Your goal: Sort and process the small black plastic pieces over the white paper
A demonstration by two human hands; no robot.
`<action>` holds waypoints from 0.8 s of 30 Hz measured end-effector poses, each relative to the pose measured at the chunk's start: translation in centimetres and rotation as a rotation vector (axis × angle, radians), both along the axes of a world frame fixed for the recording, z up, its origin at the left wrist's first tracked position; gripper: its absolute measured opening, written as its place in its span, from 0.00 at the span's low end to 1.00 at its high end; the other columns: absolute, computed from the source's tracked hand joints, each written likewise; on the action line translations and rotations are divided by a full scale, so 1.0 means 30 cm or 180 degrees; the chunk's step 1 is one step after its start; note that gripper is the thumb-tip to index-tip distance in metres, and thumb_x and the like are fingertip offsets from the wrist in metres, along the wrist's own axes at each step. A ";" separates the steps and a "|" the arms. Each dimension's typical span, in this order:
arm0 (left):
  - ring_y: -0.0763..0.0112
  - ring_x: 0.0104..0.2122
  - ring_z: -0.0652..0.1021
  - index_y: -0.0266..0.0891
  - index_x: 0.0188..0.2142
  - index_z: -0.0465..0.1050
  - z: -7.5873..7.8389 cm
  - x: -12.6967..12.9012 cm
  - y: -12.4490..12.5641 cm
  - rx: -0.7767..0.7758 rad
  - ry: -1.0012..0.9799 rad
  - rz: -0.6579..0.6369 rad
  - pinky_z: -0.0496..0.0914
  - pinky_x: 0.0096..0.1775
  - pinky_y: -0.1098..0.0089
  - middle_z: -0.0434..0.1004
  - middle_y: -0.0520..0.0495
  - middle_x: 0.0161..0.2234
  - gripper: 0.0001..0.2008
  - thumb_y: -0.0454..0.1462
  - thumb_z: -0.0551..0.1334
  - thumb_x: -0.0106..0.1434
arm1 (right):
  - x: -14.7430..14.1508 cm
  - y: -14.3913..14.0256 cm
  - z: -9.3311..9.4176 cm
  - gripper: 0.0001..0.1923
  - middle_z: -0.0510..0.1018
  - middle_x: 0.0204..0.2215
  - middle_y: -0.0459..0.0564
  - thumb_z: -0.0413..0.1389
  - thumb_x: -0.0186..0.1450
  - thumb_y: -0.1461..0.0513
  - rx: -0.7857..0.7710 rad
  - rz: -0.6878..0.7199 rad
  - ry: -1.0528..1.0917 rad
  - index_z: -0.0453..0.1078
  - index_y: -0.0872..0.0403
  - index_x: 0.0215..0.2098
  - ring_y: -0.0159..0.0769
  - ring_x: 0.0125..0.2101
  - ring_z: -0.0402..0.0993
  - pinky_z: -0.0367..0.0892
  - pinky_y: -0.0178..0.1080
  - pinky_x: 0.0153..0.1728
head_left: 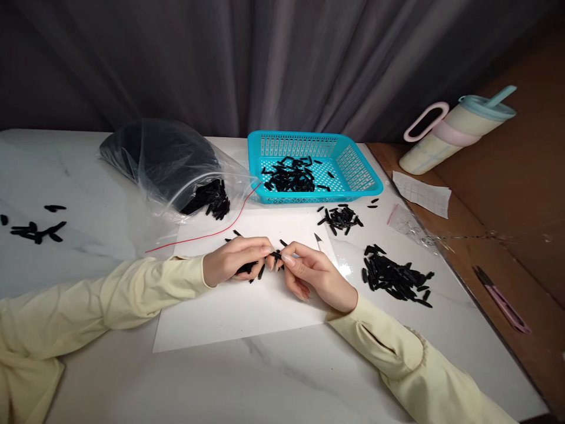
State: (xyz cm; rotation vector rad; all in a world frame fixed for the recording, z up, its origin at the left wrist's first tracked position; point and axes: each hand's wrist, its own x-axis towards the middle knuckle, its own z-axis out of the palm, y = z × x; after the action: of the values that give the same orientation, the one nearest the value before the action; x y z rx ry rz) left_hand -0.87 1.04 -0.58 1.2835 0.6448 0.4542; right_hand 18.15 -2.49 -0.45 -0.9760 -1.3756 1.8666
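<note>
Between the fingertips of both hands is a small black elongated piece (pixel 276 255), its exact kind too small to make out. My left hand (pixel 241 257) pinches one end and my right hand (pixel 312 272) pinches the other, thumbs on top. Several more black pieces (pixel 247 268) lie on a white sheet of paper (pixel 212 318) under and behind my left hand, partly hidden by it. A pointed blade tip (pixel 318 239) on a pale handle rests on the paper just beyond my right hand.
Behind stands a turquoise basket (pixel 318 196) with black pieces inside. Left of it lies a clear plastic bag (pixel 154 171) spilling more. Piles sit at right (pixel 395 275) and beside the basket (pixel 341 218). A tumbler (pixel 454 132) and pink-handled snips (pixel 501 300) are on the right.
</note>
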 end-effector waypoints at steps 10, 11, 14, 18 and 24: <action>0.82 0.10 0.53 0.34 0.30 0.65 -0.002 -0.001 0.004 0.0065 0.0037 -0.0072 0.48 0.16 0.75 0.55 0.60 0.10 0.15 0.42 0.48 0.65 | 0.000 0.000 0.002 0.13 0.61 0.09 0.34 0.50 0.64 0.52 0.0008 -0.0037 -0.0025 0.58 0.53 0.33 0.22 0.09 0.50 0.49 0.27 0.12; 0.82 0.10 0.53 0.34 0.30 0.65 -0.002 -0.001 0.004 0.0073 0.0050 -0.0043 0.49 0.17 0.75 0.55 0.60 0.10 0.15 0.42 0.48 0.65 | 0.001 0.000 0.001 0.13 0.61 0.09 0.34 0.50 0.64 0.52 0.0017 -0.0037 -0.0034 0.58 0.53 0.33 0.22 0.09 0.50 0.49 0.27 0.12; 0.82 0.11 0.53 0.34 0.30 0.65 -0.002 -0.001 0.003 0.0104 0.0081 -0.0025 0.49 0.17 0.75 0.55 0.60 0.10 0.15 0.42 0.48 0.65 | -0.001 -0.005 -0.007 0.13 0.60 0.10 0.34 0.51 0.63 0.52 0.0054 -0.0056 -0.0077 0.58 0.53 0.33 0.22 0.10 0.49 0.49 0.27 0.12; 0.81 0.11 0.54 0.35 0.32 0.64 -0.006 -0.002 0.007 0.0161 0.0076 -0.0136 0.51 0.18 0.75 0.55 0.61 0.10 0.13 0.42 0.49 0.64 | -0.004 -0.006 -0.012 0.12 0.59 0.11 0.34 0.51 0.64 0.53 0.0188 -0.0036 -0.0204 0.58 0.52 0.34 0.23 0.10 0.49 0.48 0.27 0.13; 0.81 0.11 0.53 0.35 0.31 0.64 -0.011 -0.001 0.008 0.0137 0.0039 -0.0110 0.50 0.18 0.75 0.54 0.62 0.10 0.14 0.43 0.49 0.64 | 0.083 0.012 0.103 0.13 0.62 0.14 0.39 0.44 0.67 0.53 0.1826 -0.0065 -0.2595 0.62 0.54 0.36 0.28 0.14 0.57 0.51 0.31 0.18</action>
State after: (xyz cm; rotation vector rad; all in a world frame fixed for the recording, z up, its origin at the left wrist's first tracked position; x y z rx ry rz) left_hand -0.91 1.26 -0.91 1.3373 0.6253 0.4341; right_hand 20.62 -2.13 2.65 -1.4749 -2.1751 0.9337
